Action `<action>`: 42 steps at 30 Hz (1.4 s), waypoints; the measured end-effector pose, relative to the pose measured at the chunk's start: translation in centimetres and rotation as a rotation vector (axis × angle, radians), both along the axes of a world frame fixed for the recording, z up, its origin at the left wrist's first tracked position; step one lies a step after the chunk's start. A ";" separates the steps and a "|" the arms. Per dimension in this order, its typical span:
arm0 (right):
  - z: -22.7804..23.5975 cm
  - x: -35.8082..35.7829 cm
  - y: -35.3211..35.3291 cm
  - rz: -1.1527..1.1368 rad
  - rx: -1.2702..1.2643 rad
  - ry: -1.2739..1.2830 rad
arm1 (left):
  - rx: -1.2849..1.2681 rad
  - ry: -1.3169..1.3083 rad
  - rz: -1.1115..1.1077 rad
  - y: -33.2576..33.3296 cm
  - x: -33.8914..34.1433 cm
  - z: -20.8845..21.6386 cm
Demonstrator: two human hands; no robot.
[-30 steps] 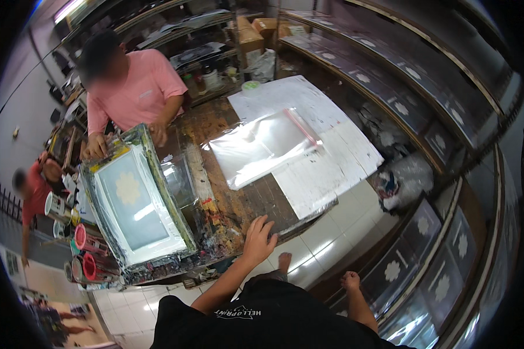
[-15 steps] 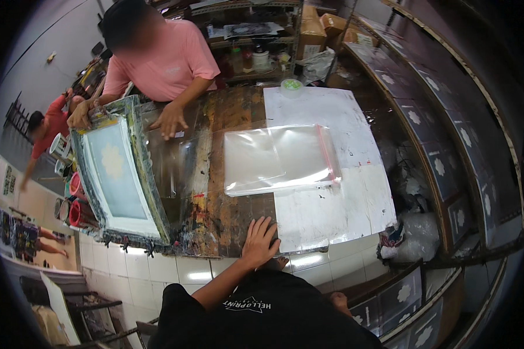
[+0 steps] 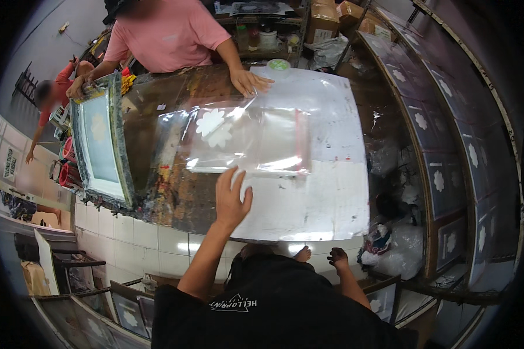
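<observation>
Head view: clear plastic sheets (image 3: 278,139) lie beyond the left hand (image 3: 231,205).

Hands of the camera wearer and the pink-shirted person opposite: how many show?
4: the wearer's left hand by the clear plastic and right hand past the edge of the table; opposite, one hand at the framed screen, another hand beyond the plastic.

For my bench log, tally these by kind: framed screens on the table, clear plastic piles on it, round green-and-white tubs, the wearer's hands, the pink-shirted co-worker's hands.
Framed screen: 1
Clear plastic pile: 1
Round tub: 1
Wearer's hands, left hand and right hand: 2
Co-worker's hands: 2
Total: 7
</observation>
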State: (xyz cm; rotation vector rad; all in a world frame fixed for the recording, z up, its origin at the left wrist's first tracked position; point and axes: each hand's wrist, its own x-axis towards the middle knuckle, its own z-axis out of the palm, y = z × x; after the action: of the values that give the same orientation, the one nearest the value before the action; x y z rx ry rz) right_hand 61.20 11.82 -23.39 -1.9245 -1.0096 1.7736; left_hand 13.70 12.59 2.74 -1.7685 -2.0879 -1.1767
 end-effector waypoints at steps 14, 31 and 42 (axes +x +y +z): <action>-3.0 23.3 -0.4 -0.303 -0.137 -0.103 | -0.458 0.155 0.159 15.3 9.3 -6.9; 6.2 17.4 12.9 -0.213 0.169 0.191 | -0.406 0.101 0.202 15.7 12.1 -5.2; 19.0 7.3 25.6 0.170 0.526 0.525 | -0.249 -0.003 0.207 16.8 16.5 -3.1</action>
State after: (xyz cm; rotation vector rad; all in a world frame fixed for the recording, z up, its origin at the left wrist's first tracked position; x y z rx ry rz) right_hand 68.50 37.39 -4.37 -1.0160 -1.2907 1.7323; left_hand 30.20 29.40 -0.38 -1.5918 -2.4398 -0.8981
